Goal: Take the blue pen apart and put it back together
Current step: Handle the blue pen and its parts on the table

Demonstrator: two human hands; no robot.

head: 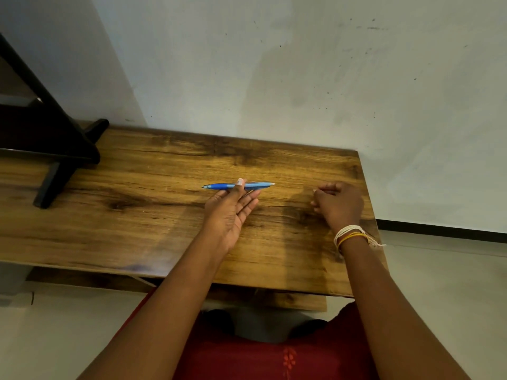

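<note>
While the blue pen (238,185) sits whole across the middle of the wooden table (153,193), I read this as the very start: nothing is unscrewed or pulled out yet. It runs left to right, writing tip toward the left, white clicker end toward the right, darker blue grip section on the tip half.

Left hand (230,212): palm up, fingers spread loosely under and beside the barrel, thumb laid over the top near the middle. That is a light pinch of the pen between thumb and fingers, not a firm clamp. I cannot tell whether the pen is lifted or resting on the wood.

Right hand (338,202): curled loosely on the table, well apart from the pen, holding nothing that I can see. Threads in white and orange circle that wrist (349,237).

A dark wooden stand (55,149) occupies the far left of the table, clear of the work.

Notes for doing this step well:
- Lift the pen clear of the surface and bring the right hand in to take the clicker half.
- Hold the grip section in the left, twist the two halves against each other; I judge the joint lies near the thumb.
- Keep the pen level and low over the table, since a spring and refill would likely slide out once the halves part.
- Lay parts in order, away from the near edge.
</note>
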